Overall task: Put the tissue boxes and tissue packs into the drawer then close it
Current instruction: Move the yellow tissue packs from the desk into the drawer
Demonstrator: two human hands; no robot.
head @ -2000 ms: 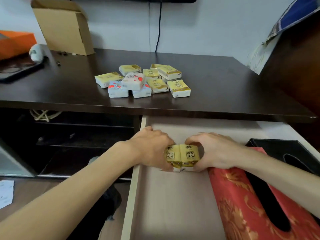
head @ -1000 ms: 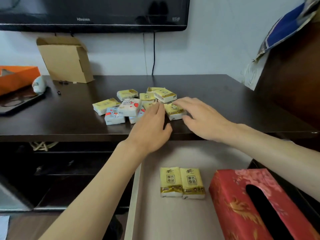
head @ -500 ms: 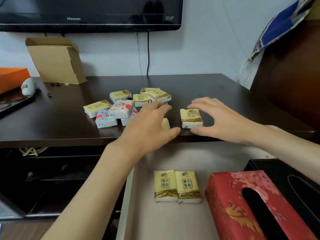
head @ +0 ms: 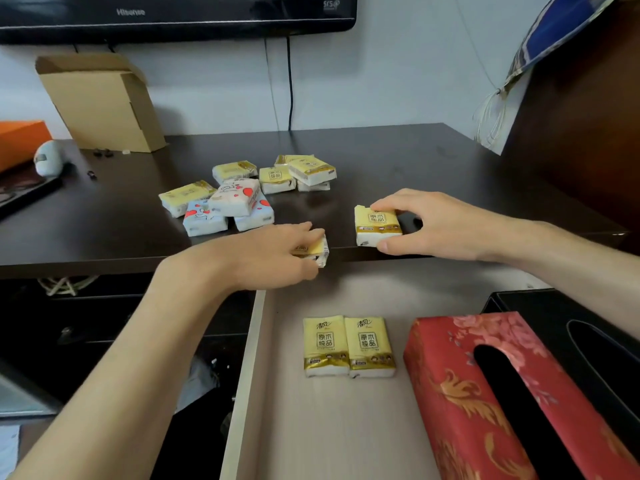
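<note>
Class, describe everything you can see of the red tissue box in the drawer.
The red tissue box is a long rectangular box, seemingly fabric-covered, patterned with gold scrolls and pink flowers. A dark oval slot runs along its top; no tissue shows. It lies flat on the floor of the open drawer, right of two yellow tissue packs, and seems to touch a black box. Its near end is out of frame.

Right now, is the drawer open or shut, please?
Open: the drawer is pulled out below the desk, showing two yellow tissue packs lying inside.

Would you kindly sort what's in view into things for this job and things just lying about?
For the job: drawer, yellow packs, pile of packs, red tissue box, black tissue box.
Lying about: cardboard box, orange box, television.
</note>
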